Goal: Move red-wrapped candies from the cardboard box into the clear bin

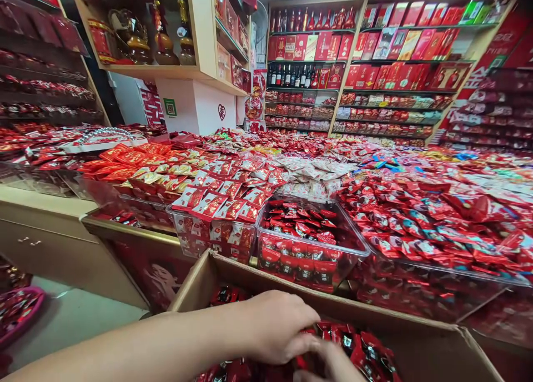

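A cardboard box (345, 301) stands open in front of me, with red and black wrapped candies (366, 348) inside. My left hand (285, 326) reaches across into it from the left, fingers curled down among the candies; what they hold, if anything, is hidden. Close beside it, at the bottom edge, my right hand (331, 362) is partly cut off and blurred, its fingers near red wrappers under the left hand. Just beyond the box sits a clear plastic bin (312, 246) with similar small red and black packets, its level lower than in the neighbouring bins.
Left of that bin, another holds red and white packets (220, 204); to the right lies a heaped bin of red packets (433, 226). White packets (314, 171) lie behind. Wall shelves (350, 93) carry bottles and boxes. A pink basket (35, 315) is at lower left.
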The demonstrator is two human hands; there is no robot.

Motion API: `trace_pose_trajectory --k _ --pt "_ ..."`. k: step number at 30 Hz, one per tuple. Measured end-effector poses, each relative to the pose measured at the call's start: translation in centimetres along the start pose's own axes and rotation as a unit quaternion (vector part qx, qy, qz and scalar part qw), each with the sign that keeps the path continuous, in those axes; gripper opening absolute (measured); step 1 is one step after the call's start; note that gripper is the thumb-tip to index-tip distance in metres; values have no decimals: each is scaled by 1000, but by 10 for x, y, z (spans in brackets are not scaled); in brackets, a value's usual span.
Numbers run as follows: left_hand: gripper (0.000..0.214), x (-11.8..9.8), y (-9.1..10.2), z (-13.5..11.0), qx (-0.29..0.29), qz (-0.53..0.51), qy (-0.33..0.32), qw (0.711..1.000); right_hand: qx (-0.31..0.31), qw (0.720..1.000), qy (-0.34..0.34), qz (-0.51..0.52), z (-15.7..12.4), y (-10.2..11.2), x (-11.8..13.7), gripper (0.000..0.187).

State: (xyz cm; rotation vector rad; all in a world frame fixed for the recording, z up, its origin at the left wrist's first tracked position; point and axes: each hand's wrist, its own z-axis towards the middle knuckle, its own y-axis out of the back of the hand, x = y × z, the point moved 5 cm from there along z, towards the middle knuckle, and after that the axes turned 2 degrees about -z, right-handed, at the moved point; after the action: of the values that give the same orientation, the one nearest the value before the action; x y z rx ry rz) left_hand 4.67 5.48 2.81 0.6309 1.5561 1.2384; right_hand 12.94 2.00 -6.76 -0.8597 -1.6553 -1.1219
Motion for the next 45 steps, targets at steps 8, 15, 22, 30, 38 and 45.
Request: trace_pose_trajectory --k 8,15,22,30,38,45 --pt "42 6 -3 4 80 -433 140 887 -58 969 -24 239 -21 51 36 18" --pt "50 0 -1 9 82 -545 140 822 -101 940 -20 325 -26 52 41 21" --pt "35 -13 5 8 103 -676 104 722 -198 967 74 142 -38 77 60 8" --pt "31 -2 10 10 -99 -678 157 711 -225 948 35 223 -39 64 73 32" --pt "45 -5 16 9 -104 -635 111 757 -238 958 34 157 -29 74 99 18" --pt "40 -9 -8 5 28 -395 76 915 -313 944 96 -32 21 132 157 23"
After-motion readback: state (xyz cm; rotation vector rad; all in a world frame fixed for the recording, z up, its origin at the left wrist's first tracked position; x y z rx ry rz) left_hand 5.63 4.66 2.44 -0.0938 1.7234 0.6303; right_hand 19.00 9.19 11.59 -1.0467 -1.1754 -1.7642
